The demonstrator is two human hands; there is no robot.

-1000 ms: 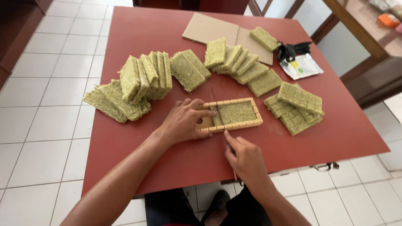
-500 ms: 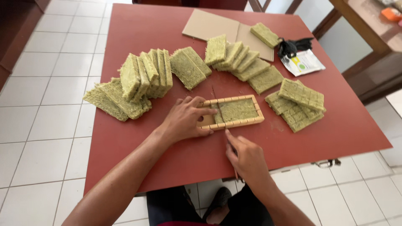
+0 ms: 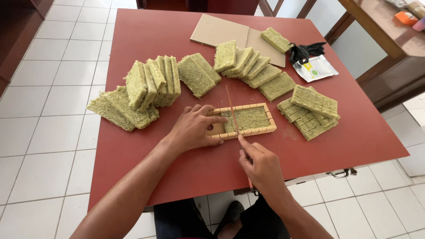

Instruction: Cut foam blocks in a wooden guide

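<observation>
Crowding my red surface [image 3: 146, 40] are green slab stacks [image 3: 150, 88] left, fanned slabs [image 3: 248, 66] behind, scored ones [image 3: 312, 110] right. My left hand [image 3: 192, 128] presses flat on the wooden frame [image 3: 245, 119] mid-surface; my right hand [image 3: 261, 166] grips a thin blade [image 3: 232, 113] lying across its green slab [image 3: 250, 118].

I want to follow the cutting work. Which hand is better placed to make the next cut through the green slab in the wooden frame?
Probably the right hand: it holds the thin blade across the wooden frame, while the left hand presses the frame's left end.
</observation>
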